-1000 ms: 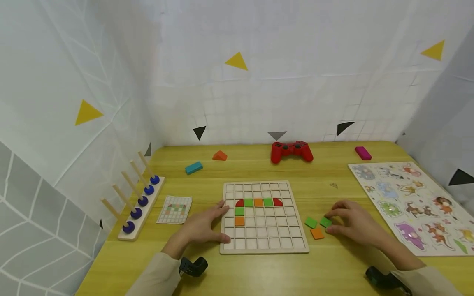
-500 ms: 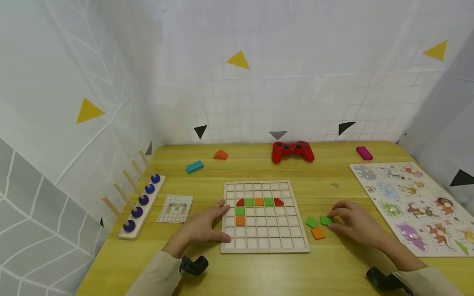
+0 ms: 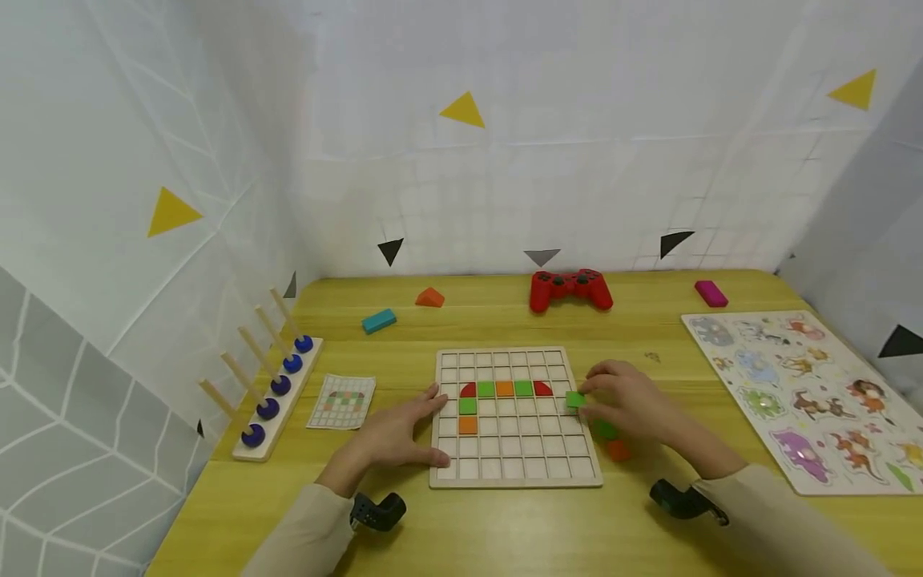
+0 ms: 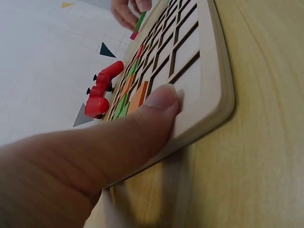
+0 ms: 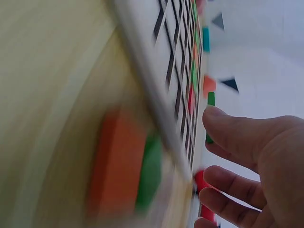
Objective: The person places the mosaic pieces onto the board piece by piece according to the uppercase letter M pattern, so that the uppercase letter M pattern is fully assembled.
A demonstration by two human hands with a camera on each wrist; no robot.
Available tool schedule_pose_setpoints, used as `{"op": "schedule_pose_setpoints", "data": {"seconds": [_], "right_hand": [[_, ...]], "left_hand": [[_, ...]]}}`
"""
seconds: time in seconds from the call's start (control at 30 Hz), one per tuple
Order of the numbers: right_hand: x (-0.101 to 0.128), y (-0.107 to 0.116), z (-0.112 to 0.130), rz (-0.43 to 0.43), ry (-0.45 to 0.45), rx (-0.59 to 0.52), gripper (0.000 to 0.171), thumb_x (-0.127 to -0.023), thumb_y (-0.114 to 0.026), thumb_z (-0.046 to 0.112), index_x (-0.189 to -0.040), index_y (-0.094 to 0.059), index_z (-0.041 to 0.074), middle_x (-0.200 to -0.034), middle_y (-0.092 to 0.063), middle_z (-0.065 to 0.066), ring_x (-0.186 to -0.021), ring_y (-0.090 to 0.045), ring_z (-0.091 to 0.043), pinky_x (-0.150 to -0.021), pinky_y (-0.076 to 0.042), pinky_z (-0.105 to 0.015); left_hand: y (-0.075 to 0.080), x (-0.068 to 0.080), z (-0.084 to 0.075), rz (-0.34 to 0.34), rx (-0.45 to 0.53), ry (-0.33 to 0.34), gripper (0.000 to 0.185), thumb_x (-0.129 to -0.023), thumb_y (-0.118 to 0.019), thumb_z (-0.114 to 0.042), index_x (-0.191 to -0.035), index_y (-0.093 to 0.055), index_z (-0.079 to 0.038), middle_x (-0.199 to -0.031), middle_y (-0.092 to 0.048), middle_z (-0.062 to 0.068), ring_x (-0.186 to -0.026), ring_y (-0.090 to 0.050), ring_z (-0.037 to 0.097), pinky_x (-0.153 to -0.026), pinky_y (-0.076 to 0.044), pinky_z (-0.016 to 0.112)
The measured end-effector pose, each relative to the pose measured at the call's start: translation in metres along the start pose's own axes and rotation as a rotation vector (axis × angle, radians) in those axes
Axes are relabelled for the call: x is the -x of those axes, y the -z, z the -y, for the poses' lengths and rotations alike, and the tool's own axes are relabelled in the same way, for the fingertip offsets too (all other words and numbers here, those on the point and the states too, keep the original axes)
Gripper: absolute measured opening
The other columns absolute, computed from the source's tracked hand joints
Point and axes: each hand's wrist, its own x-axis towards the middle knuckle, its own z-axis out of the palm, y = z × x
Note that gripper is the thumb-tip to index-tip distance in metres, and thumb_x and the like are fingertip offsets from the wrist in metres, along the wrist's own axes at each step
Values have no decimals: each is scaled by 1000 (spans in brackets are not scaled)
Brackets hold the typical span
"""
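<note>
My right hand (image 3: 626, 403) pinches a green square tile (image 3: 574, 400) between thumb and finger, held up close to the right edge of the wooden grid board (image 3: 515, 483). My left hand (image 3: 392, 437) rests along the board's left side, its thumb (image 4: 159, 102) lying on the near corner and its other fingers at the edge. Red, green and orange tiles fill a row and part of a column on the grid, including an orange tile (image 3: 468, 425). Partly hidden beneath my right hand, another green tile (image 3: 606, 430) and an orange tile (image 3: 618, 450) lie on the table.
A small pattern card (image 3: 342, 402) and a peg stand (image 3: 265, 437) with blue beads are at the left. Farther back lie a blue block (image 3: 378, 321), an orange block (image 3: 430, 297), a red game controller (image 3: 570, 290) and a magenta block (image 3: 711, 293). An animal puzzle board (image 3: 764, 353) occupies the right.
My right hand has lifted the green tile off the table and carried it left to the board's right edge. The left hand stays in place on the board.
</note>
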Motion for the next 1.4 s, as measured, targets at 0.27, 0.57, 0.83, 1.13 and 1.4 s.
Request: {"op": "schedule_pose_setpoints", "data": {"seconds": [0.27,0.57,0.83,1.13,1.4], "right_hand": [[-38,-32,34,3,148,-1,20,-81,-80,22,-98,-74,13,-106,-66,-7,-99,-60,-26,-83,-52,-44],[-55,-48,50,-17,202,24,20,-80,-81,23,-96,-76,12,-102,-66,-7,-95,-60,-25,-83,-51,-43],[-57,-52,51,-18,166,37,21,-78,-83,27,-93,-76,15,-101,-66,-5,-95,-59,-24,-84,-51,-43],[-56,-54,54,-7,132,52,22,-79,-83,28,-94,-77,15,-102,-66,-6,-95,-59,-23,-82,-51,-42],[-57,-56,54,-18,141,49,19,-79,-83,27,-93,-77,16,-101,-66,-4,-95,-59,-22,-81,-50,-42]], "left_hand": [[-1,-1,2,1,-4,5,92,-77,-76,-58,-154,-36,-25,-166,-20,-1,-150,-30,32,-116,-33,57],[0,-3,2,1,-13,7,92,-77,-76,-59,-153,-36,-26,-166,-20,-2,-150,-30,31,-117,-31,56],[0,-2,1,-7,-12,-8,92,-77,-76,-58,-153,-37,-22,-165,-21,0,-149,-31,32,-116,-32,56],[-3,-2,3,-4,-7,-10,92,-77,-75,-59,-153,-37,-23,-166,-21,1,-149,-30,32,-116,-32,57],[-1,-1,2,-11,-13,-11,91,-78,-75,-58,-153,-37,-23,-165,-22,1,-149,-31,33,-116,-33,57]]}}
